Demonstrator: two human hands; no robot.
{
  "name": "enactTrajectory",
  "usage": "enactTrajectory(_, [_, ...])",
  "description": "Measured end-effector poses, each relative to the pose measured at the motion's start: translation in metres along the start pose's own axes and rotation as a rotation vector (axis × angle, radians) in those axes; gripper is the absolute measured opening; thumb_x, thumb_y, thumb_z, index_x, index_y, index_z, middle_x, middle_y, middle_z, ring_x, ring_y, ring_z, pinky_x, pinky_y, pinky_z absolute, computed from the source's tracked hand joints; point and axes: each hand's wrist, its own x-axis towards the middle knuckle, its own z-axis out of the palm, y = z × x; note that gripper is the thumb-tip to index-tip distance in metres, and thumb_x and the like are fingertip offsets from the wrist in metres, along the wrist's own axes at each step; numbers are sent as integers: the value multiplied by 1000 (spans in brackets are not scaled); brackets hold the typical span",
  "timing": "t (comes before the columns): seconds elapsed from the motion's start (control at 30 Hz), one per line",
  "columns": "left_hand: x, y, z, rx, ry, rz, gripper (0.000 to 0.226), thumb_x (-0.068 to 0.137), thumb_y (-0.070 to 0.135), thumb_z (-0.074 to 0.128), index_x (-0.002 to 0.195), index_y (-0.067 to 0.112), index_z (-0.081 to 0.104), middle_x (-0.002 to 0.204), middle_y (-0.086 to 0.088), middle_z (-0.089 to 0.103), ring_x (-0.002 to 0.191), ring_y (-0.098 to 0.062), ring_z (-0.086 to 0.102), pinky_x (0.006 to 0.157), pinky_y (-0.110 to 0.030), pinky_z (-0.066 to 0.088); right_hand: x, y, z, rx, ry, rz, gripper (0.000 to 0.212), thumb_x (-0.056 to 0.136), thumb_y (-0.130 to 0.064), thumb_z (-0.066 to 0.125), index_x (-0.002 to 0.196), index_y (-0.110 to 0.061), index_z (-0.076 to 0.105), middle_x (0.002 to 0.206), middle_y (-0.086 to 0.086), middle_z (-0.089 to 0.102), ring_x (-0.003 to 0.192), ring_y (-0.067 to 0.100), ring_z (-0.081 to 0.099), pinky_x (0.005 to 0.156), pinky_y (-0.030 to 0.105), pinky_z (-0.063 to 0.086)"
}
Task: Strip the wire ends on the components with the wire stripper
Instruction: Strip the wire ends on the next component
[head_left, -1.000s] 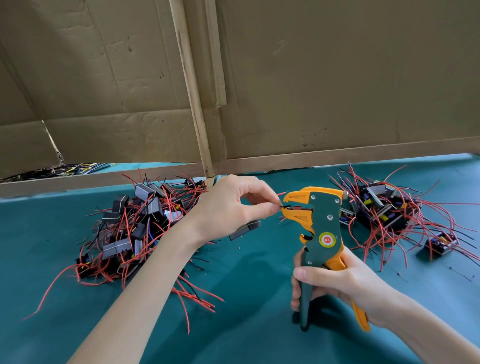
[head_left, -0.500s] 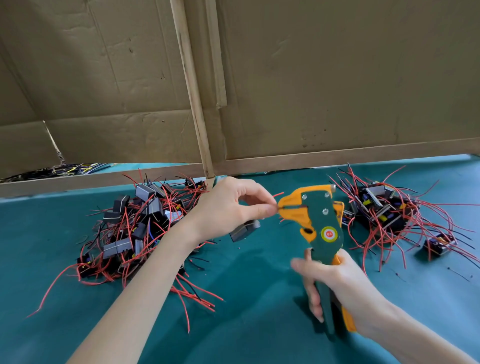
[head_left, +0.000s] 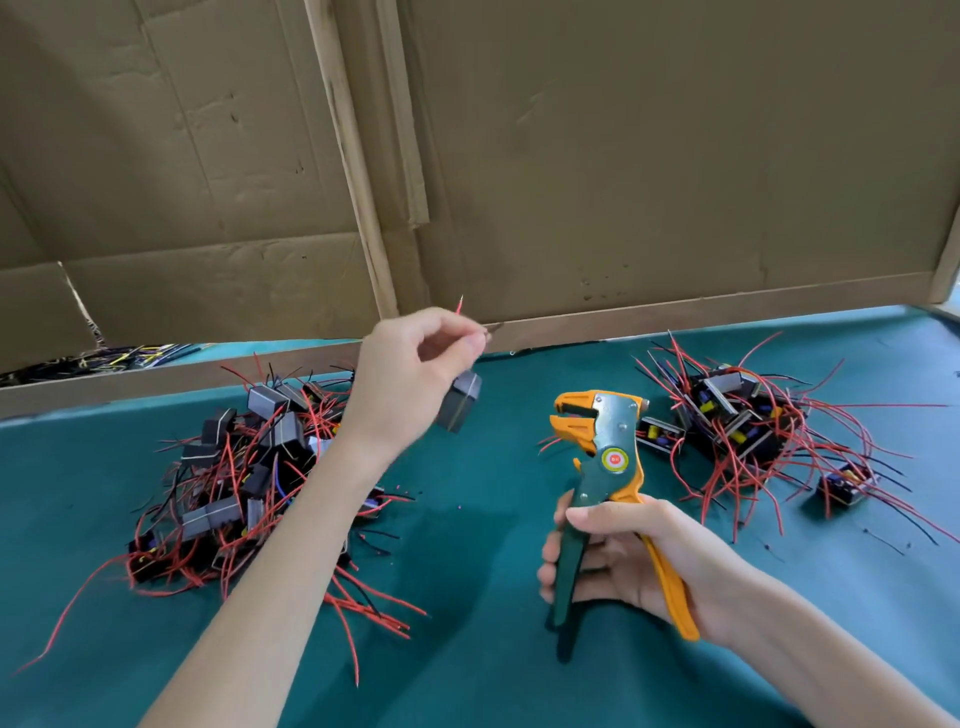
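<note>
My left hand (head_left: 410, 374) is raised above the table and pinches the wires of a small grey component (head_left: 458, 399), which dangles below my fingers; a red wire tip sticks up above them. My right hand (head_left: 631, 558) grips the handles of the green and orange wire stripper (head_left: 605, 467), held upright with its jaws open and apart from the component. A pile of grey components with red and black wires (head_left: 244, 467) lies at the left. A second pile of components (head_left: 743, 421) lies at the right behind the stripper.
The green table mat (head_left: 467, 649) runs under everything. Brown cardboard walls (head_left: 623, 156) stand along the back edge. A single component (head_left: 844, 486) lies apart at the far right. Loose wire offcuts (head_left: 78, 358) lie behind the left cardboard flap.
My left hand has pulled the component's wire out of the stripper jaws and lifted it up and to the left. The stripper's jaws and handles have opened, and my right hand lowered slightly.
</note>
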Motion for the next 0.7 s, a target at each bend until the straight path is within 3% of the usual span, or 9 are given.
enactTrajectory(0.13, [23,39,36,-207,116,47,11,85,11,67,79,19,71,67,4,68,65,-10,62,71,-36,54,1,-3,-1,83,-1,65,18,63,-6,76,79,1,70,84,28,64,78,43,67,75,51,56])
enactTrajectory(0.23, [37,63,94,-343,132,-28,5,84,7,66,83,9,71,69,-5,67,70,-24,67,73,-46,57,3,-3,-5,143,16,105,31,55,-1,82,83,5,69,84,29,64,76,43,67,73,52,57])
enactTrajectory(0.3, [40,74,133,-386,100,-121,10,86,3,63,93,2,69,84,-14,70,83,-31,68,78,-47,57,4,-4,-8,175,26,117,56,42,0,89,92,8,67,87,30,65,75,43,68,69,51,58])
enactTrajectory(0.37, [38,79,159,-383,-61,-228,25,89,5,61,114,0,61,108,-19,66,100,-36,64,89,-44,53,4,-6,-11,167,-1,122,59,37,-2,90,91,11,69,87,29,68,75,41,70,67,48,58])
enactTrajectory(0.43, [29,76,168,-231,-294,-269,46,92,19,61,134,5,47,131,-15,55,119,-32,54,99,-36,43,4,-8,-14,166,-22,115,46,46,0,85,88,11,71,86,28,69,77,41,71,69,48,58])
enactTrajectory(0.5, [18,61,159,-93,-393,-217,49,93,26,60,136,11,45,138,-9,51,127,-23,47,100,-31,35,4,-6,-16,183,-18,107,42,52,1,82,91,10,70,88,29,68,79,42,70,72,50,58])
enactTrajectory(0.6, [5,24,118,71,-348,-174,32,91,25,59,123,17,59,127,-3,60,118,-19,54,101,-31,41,6,-2,-16,219,-11,108,42,44,-1,90,81,5,70,83,28,65,76,42,68,73,52,57])
enactTrajectory(0.7, [1,-23,64,451,-251,-244,30,93,22,53,122,17,60,128,-2,61,118,-23,55,101,-36,42,6,-2,-16,192,-14,100,39,46,-4,92,79,2,71,83,28,65,77,43,68,74,52,57])
